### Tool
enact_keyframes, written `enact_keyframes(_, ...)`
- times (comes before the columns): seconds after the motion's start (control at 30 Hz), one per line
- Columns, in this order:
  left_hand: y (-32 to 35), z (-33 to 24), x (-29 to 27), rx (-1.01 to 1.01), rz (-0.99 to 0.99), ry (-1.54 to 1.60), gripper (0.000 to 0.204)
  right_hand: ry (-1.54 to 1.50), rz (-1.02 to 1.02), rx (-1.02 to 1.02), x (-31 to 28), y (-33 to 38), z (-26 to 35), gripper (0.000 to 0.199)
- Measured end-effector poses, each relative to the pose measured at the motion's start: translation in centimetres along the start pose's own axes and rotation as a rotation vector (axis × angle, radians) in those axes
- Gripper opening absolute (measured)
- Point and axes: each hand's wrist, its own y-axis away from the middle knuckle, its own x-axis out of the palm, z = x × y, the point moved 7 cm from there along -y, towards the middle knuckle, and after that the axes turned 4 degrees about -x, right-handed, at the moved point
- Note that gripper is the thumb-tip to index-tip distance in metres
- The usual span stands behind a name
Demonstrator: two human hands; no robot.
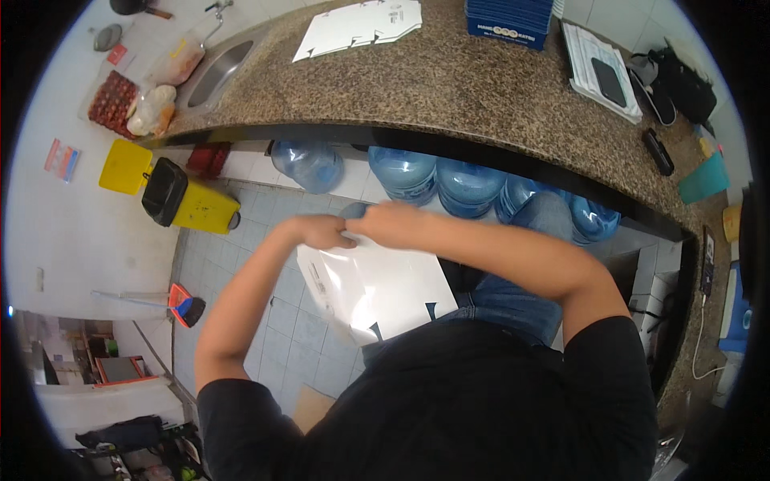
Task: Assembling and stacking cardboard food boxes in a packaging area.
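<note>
white glossy cardboard sheet is held over the lap, below the granite counter. its upper edge is gripped by both hands, which meet at about 12 o'clock of the sheet: the left hand is closed on the top left corner, the right hand is curled over the edge just beside it. blue water jugs are stored under the counter, and flat white sheets lie on it at 12 o'clock.

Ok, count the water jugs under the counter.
5 show: one jug at left, two in the middle, one behind the knee, one at right. More may be hidden.
</note>
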Motion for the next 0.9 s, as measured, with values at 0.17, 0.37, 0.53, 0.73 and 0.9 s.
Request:
enact_keyframes(0.17,0.7,-5.9,5.7,-0.099,-0.540,-0.214,0.086,-0.121,-0.160,0.010,11.7,3.1,-2.5,0.083)
enact_keyframes(0.37,1.1,-4.3,6.3,-0.141,-0.885,-0.056,0.066,-0.337,-0.301,-0.094,10.5,1.9,-6.5,0.081)
enact_keyframes(0.53,11.4,6.5,4.8,-0.493,-1.224,0.577,0.060,-1.323,-1.041,-0.040,3.8,6.4,-8.5,0.068)
enact_keyframes(0.73,16.2,0.2,1.3,-0.037,-1.538,0.953,0.062,-1.331,-1.046,-0.019,-2.3,6.1,0.3,0.070)
enact_keyframes(0.9,22.5,6.1,3.3,0.040,-0.764,0.459,0.056,-0.484,-0.563,-0.190,-14.3,11.0,-0.1,0.047)
